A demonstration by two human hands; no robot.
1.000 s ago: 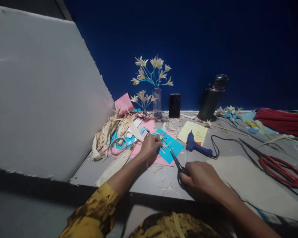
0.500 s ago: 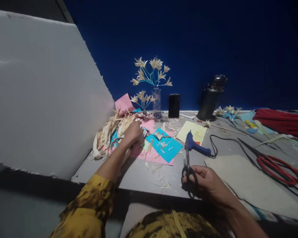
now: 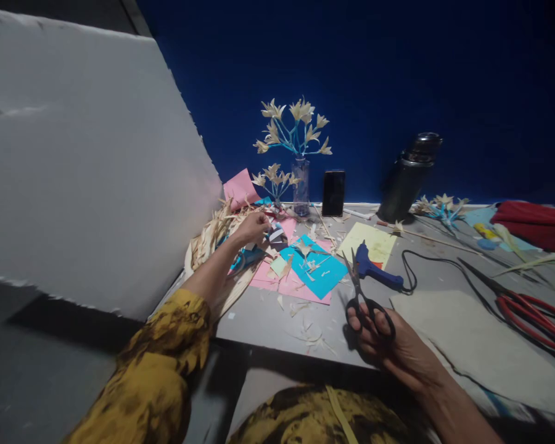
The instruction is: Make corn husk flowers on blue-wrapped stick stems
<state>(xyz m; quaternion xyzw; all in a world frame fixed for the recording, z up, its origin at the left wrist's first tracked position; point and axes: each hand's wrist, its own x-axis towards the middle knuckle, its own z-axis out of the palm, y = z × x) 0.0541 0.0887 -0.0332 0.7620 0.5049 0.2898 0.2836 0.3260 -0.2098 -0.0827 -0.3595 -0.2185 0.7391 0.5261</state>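
Note:
My right hand (image 3: 374, 336) holds a pair of black-handled scissors (image 3: 356, 285) by the finger loops, its blades parted and pointing away from me over the table. At the left, my left hand (image 3: 253, 228) is over the heap of dried husk strips (image 3: 208, 242), its fingertips pinched together; what they hold, if anything, is too small to make out. Beyond that hand, a small bunch of husk flowers (image 3: 274, 176) stands by a clear glass vase (image 3: 301, 191) with taller husk flowers (image 3: 300, 114) on blue stems. Blue paper (image 3: 326, 282) with a loose husk flower lies between my hands.
A blue glue gun (image 3: 374, 268) lies against yellow paper (image 3: 383, 242), its cord trailing right. Large red-handled shears (image 3: 531, 317) lie far right beside a beige sheet (image 3: 472, 345). A phone (image 3: 333, 193) and a dark flask (image 3: 409, 179) stand at the back. A white panel (image 3: 87, 172) rises left.
The scissors' blades have parted and my right hand has turned palm up. My left hand has lifted slightly from the heap, and the whole view has shifted a little.

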